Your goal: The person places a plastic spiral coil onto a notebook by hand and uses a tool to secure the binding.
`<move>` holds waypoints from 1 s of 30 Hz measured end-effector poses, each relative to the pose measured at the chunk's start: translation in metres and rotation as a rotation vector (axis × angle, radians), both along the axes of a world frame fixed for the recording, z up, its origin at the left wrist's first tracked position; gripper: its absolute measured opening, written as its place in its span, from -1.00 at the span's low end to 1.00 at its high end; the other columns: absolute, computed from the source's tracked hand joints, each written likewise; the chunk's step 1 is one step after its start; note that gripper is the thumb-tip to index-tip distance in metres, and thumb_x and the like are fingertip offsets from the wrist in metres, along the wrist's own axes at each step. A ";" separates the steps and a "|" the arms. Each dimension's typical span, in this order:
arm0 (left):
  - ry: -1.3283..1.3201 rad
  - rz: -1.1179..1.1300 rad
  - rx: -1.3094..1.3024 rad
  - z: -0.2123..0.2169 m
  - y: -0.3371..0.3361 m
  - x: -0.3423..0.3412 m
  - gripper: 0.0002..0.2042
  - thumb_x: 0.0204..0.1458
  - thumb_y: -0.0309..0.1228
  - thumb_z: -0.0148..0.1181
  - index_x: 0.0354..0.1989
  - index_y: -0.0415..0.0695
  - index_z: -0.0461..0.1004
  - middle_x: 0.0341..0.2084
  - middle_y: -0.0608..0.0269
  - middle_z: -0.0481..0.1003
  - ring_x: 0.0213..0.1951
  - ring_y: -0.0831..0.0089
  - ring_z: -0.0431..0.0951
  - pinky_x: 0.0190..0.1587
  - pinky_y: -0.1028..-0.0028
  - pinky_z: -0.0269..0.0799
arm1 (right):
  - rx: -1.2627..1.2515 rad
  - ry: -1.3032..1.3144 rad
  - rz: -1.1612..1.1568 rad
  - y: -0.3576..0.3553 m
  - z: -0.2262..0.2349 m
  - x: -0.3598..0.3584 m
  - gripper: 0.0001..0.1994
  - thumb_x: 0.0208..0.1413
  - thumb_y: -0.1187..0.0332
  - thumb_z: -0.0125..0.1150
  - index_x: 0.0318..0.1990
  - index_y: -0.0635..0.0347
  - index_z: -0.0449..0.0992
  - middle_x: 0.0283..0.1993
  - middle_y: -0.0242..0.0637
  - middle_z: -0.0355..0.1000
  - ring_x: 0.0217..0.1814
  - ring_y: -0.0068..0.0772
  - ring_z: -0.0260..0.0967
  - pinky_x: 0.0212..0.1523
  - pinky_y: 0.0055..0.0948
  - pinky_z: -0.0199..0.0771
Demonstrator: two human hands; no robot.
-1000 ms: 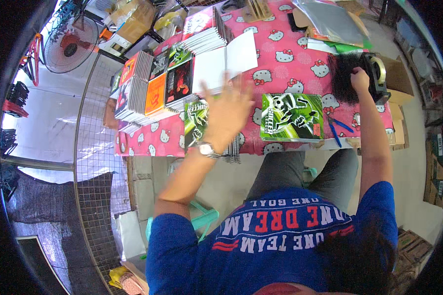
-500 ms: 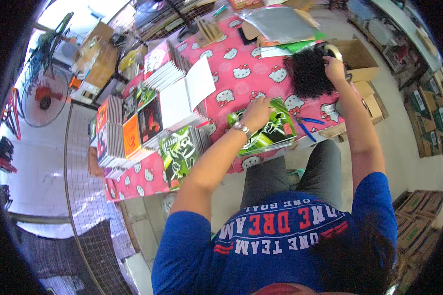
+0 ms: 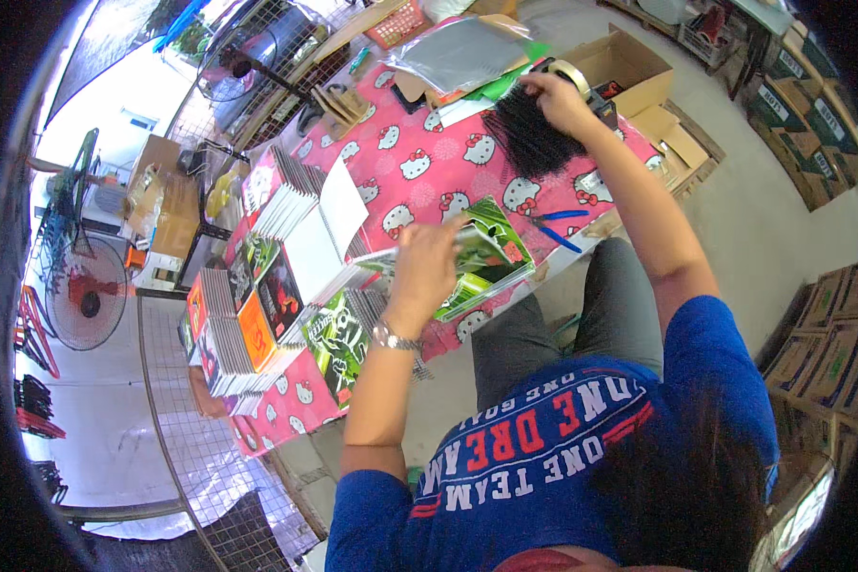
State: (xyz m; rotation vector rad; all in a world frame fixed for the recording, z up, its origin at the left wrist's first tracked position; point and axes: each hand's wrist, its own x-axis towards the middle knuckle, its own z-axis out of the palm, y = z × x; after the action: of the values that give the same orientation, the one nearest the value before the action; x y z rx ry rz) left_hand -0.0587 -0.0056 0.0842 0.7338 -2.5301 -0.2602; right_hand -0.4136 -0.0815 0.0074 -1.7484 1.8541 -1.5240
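Note:
My left hand (image 3: 427, 272) grips a green-and-black notebook (image 3: 377, 259), tilted up over the table's near side; part of it is hidden behind the hand. Beneath and to the right lies a stack of notebooks with the same green covers (image 3: 496, 238). Further right, my right hand (image 3: 558, 103) has its fingers closed at the top edge of a dark pile of black binding coils (image 3: 529, 138). Single coils are too fine to make out, and the fingertips are partly hidden. Blue-handled pliers (image 3: 558, 232) rest beside the green stack, near the table edge.
Stacks of notebooks with orange (image 3: 256, 329), white (image 3: 316, 257) and green covers (image 3: 338, 348) fill the left of the pink patterned tablecloth (image 3: 415, 195). Plastic sheets (image 3: 462, 57) lie at the back. A tape roll (image 3: 570, 76) and an open carton (image 3: 629, 67) stand at the right.
My left hand has moved left and raised a green notebook from the stack. My right hand stays at the black coils, its fingers now at their top edge. The view has turned.

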 end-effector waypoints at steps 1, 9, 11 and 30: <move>-0.069 -0.003 -0.046 -0.003 0.009 0.012 -0.72 -0.08 -0.54 0.16 -0.14 -0.11 0.44 -0.32 0.14 0.49 -0.14 0.17 0.46 0.00 0.18 0.22 | 0.070 -0.023 0.159 0.013 0.008 0.029 -0.52 -0.05 0.61 -0.14 0.09 0.19 0.44 -0.13 -0.20 0.45 -0.05 -0.33 0.38 0.01 -0.38 0.37; -0.036 -0.032 -0.068 -0.006 0.016 0.002 -0.84 -0.02 -0.41 0.18 -0.26 -0.13 0.52 -0.35 0.20 0.54 -0.22 0.26 0.50 -0.02 0.27 0.18 | 0.061 -0.112 0.501 0.144 0.020 0.125 -0.77 0.13 0.27 0.20 -0.14 0.18 0.57 -0.24 -0.18 0.45 -0.15 -0.15 0.42 -0.10 -0.32 0.40; -0.033 -0.049 -0.060 -0.008 0.011 0.004 -0.85 -0.01 -0.39 0.18 -0.27 -0.14 0.53 -0.35 0.19 0.55 -0.23 0.26 0.50 -0.02 0.27 0.18 | -0.149 -0.122 0.505 0.142 0.018 0.133 -0.76 0.06 0.42 0.21 -0.08 0.13 0.55 -0.24 -0.25 0.43 -0.10 -0.22 0.38 -0.06 -0.26 0.32; -0.026 -0.057 -0.101 -0.010 0.008 0.003 -0.86 0.00 -0.37 0.23 -0.30 -0.14 0.53 -0.38 0.22 0.55 -0.27 0.30 0.50 -0.06 0.29 0.18 | 0.209 -0.190 0.633 0.156 0.051 0.148 -0.56 -0.11 0.68 0.11 -0.01 0.12 0.52 -0.28 -0.16 0.38 -0.17 -0.13 0.39 -0.15 -0.26 0.41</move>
State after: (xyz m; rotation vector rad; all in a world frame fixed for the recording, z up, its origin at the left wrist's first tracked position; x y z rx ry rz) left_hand -0.0555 0.0021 0.0745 0.6314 -2.5706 -0.1419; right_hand -0.2654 0.0741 0.0589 -1.7765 1.1558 -1.1485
